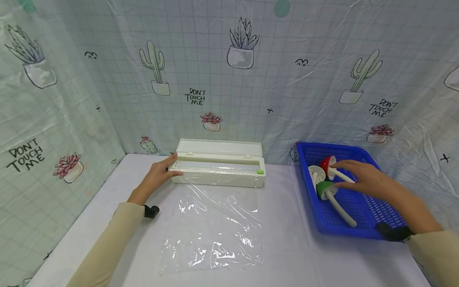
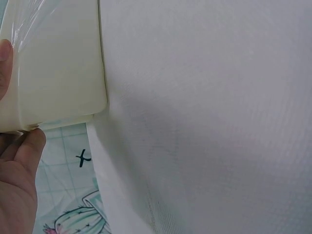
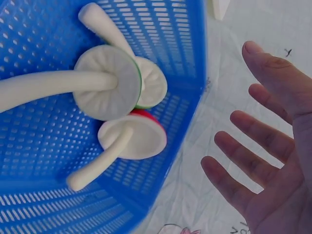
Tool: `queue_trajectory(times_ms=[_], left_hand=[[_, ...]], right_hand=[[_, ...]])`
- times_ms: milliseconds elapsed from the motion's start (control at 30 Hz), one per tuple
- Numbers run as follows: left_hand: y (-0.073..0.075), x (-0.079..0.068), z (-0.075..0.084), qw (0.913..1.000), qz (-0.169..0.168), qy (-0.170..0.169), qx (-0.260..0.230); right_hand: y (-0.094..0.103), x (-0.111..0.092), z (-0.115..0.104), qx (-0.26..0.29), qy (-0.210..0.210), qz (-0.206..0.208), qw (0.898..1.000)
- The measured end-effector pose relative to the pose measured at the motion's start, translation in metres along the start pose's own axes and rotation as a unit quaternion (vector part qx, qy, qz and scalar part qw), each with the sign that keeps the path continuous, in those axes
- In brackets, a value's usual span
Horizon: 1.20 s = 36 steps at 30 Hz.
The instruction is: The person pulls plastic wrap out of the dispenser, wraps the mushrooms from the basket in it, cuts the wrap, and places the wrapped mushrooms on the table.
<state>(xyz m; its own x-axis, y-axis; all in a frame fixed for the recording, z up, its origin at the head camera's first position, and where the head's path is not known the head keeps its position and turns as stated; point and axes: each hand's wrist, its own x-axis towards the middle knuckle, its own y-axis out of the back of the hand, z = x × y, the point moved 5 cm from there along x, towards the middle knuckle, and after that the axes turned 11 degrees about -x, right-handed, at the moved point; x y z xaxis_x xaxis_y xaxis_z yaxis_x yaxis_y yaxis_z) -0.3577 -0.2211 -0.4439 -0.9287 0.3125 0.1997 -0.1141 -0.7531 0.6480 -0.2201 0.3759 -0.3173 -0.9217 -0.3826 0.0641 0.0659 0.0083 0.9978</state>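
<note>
My left hand [image 1: 157, 175] grips the left end of a white cling film dispenser [image 1: 218, 180], thumb at the front and fingers behind. In the left wrist view, fingertips [image 2: 32, 148] touch the dispenser's edge [image 2: 58, 63]. A sheet of clear cling film [image 1: 215, 227] stretches from the dispenser over the table toward me. Over the blue basket [image 1: 320, 223], my right hand [image 1: 371, 181] reaches with spread fingers and holds nothing. Toy mushrooms lie inside: a red-capped one [image 1: 327, 164], a green-capped one [image 1: 335, 201] and a pale one [image 1: 316, 173]. Their stems show in the right wrist view.
The dispenser's lid [image 1: 219, 147] stands raised at the back, and a small green slider [image 1: 260, 172] sits at its right front. A white cloth [image 1: 287, 255] covers the table. Printed cactus sheets [image 1: 279, 83] hang behind and at the sides.
</note>
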Motion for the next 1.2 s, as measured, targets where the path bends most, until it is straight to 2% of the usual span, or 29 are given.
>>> queue_trajectory(times_ms=[267,500,733,967,1100,1200], left_hand=[[-0.002,0.001,0.000,0.9999,-0.006,-0.009,-0.004],[0.000,0.003,0.002,0.9999,-0.001,-0.014,-0.002],[-0.001,0.002,0.002,0.9999,0.001,-0.012,-0.007],[0.000,0.000,0.002,1.0000,0.001,-0.007,-0.006],[-0.001,0.001,-0.001,0.9999,0.001,-0.010,-0.005],[-0.002,0.001,-0.002,0.9999,0.002,-0.011,-0.004]], right_hand=[[-0.004,0.004,0.010,-0.004,0.026,-0.002,1.000],[-0.009,0.008,0.017,-0.003,0.031,-0.013,0.999],[-0.017,0.011,0.024,0.038,0.038,-0.026,0.998],[-0.031,0.023,0.031,0.063,0.019,-0.052,0.996],[-0.045,0.029,0.037,0.092,-0.016,-0.091,0.991],[-0.056,0.033,0.041,0.114,-0.047,-0.132,0.984]])
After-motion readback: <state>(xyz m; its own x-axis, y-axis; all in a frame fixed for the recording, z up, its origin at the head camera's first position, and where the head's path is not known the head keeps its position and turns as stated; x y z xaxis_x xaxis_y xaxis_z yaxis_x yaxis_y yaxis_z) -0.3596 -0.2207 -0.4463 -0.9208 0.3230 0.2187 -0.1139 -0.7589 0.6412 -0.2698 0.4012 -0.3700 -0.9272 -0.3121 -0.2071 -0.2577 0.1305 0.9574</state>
